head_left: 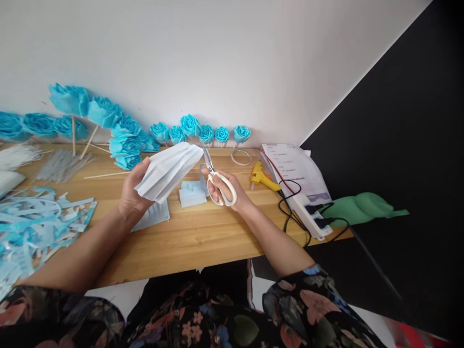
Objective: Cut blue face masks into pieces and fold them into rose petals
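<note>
My left hand point(134, 191) is closed on the near end of a pale, pleated disposable face mask point(168, 171), which fans out above the table. In my right hand point(228, 188) is a pair of scissors point(223, 188) with cream handles, my fingers through the loops. Their blades point up and away, at the mask's far right corner; whether they are cutting into it I cannot tell. Under my left hand lies another light blue piece of mask point(154, 216). Small pale blue cut pieces point(192, 193) lie on the wooden table point(203, 237) between my hands.
Blue fabric flowers point(190, 125) on sticks line the wall. Cut blue and white strips point(43, 217) heap at the left, near grey wires point(61, 164). A roll of tape point(241, 157), yellow glue gun point(264, 177), papers point(293, 166), power strip point(311, 217) and green object point(362, 209) stand right.
</note>
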